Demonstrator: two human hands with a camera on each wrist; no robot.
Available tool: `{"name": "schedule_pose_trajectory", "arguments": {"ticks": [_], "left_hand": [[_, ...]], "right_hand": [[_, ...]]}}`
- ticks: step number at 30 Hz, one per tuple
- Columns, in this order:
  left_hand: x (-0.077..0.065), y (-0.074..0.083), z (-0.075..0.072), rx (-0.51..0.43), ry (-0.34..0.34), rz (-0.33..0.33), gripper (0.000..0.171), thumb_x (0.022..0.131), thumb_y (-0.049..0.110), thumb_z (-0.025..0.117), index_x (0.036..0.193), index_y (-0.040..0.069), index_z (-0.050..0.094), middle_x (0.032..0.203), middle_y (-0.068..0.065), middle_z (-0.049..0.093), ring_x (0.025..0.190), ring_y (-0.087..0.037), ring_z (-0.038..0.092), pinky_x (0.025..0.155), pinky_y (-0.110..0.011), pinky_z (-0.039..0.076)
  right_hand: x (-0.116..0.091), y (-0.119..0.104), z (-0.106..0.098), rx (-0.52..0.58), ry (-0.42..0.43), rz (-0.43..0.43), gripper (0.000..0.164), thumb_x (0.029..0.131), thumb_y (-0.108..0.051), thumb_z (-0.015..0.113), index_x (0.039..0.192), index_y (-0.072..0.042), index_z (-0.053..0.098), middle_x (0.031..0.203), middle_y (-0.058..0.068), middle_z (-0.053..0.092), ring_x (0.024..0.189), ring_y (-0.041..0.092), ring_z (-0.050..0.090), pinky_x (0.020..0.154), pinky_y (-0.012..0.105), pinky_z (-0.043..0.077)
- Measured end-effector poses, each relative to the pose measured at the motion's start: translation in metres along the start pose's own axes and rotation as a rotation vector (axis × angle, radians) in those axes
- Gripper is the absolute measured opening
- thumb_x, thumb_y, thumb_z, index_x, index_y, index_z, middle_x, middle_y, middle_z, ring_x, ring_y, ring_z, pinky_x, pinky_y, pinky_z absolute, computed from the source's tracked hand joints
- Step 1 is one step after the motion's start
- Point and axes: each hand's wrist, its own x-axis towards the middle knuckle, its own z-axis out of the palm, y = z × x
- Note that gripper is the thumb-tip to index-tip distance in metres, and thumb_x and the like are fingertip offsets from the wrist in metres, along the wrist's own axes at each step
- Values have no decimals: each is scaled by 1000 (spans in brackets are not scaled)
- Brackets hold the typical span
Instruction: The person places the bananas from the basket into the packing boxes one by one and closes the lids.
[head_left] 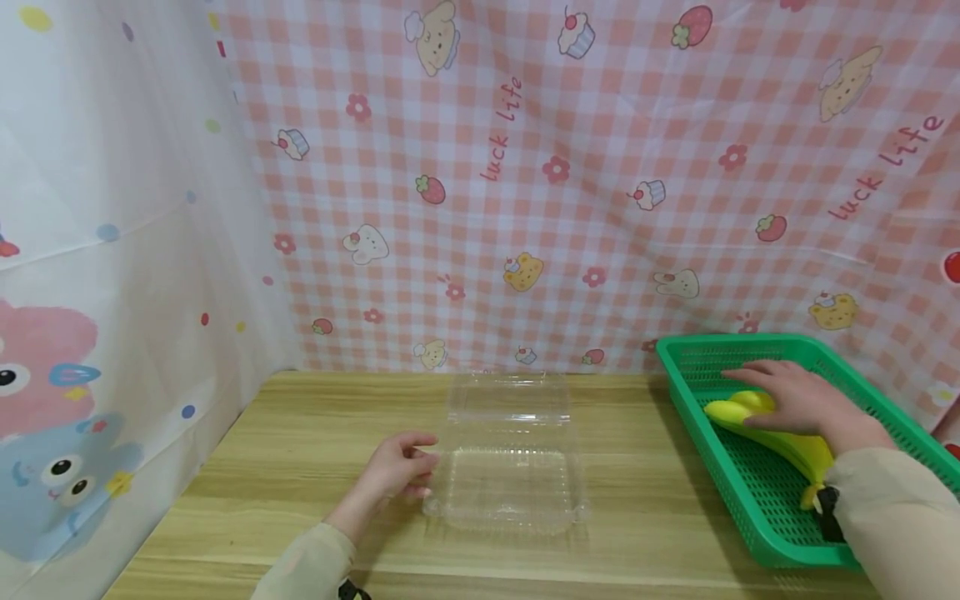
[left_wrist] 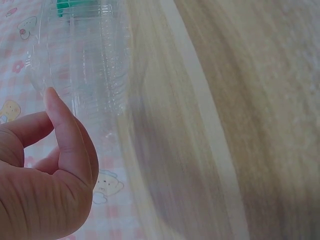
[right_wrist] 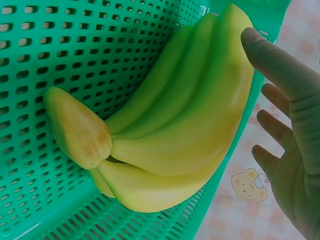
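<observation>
Bananas lie in a green basket at right, the right hand spread wide over them and gripping nothing, while the left hand, loosely curved and without anything in its grasp, is beside a clear plastic box

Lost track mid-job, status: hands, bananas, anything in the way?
Right hand over bananas, not gripping, contact unclear. Left hand at left edge of open clear container. Bananas inside green basket; nothing visible blocking them.
</observation>
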Motion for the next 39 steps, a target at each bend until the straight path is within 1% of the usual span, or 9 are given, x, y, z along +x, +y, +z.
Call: {"name": "schedule_pose_trajectory", "arguments": {"ticks": [9,19,22,31,39], "left_hand": [[-1,0,0,-4,4,-5,39,93,-6,62,130,-11,53,84,-9,55,65,-14,56,54,-26,58],[-1,0,0,2,2,-2,38,93,-6,62,130,-11,53,84,-9,54,65,-14,56,53,-25,57],[-1,0,0,3,5,-4,38,93,-6,62,130,-11,54,83,-9,54,65,-14,56,53,-25,57],[-1,0,0,0,9,-9,38,93,-5,63,130,-10,54,84,-9,54,64,-14,56,53,-27,58],[-2,0,0,2,16,-12,38,93,-5,63,130,-10,55,84,-9,55,64,-14,56,53,-26,57]], "right_hand": [[0,-1,7,9,-21,18,71,79,-36,82,138,-7,54,136,31,47,120,57,41,91,75,39],[-3,2,14,110,-40,0,69,79,-27,84,136,-3,55,130,35,49,114,58,46,86,72,44],[-3,4,17,125,-49,0,68,78,-25,84,135,-2,56,128,36,49,112,57,48,85,70,46],[-5,5,19,126,-47,3,61,75,-16,85,130,-6,61,125,31,51,108,53,51,79,64,49],[-6,4,20,119,-30,1,55,75,-11,83,127,-7,64,121,27,54,104,49,53,76,59,50]]}}
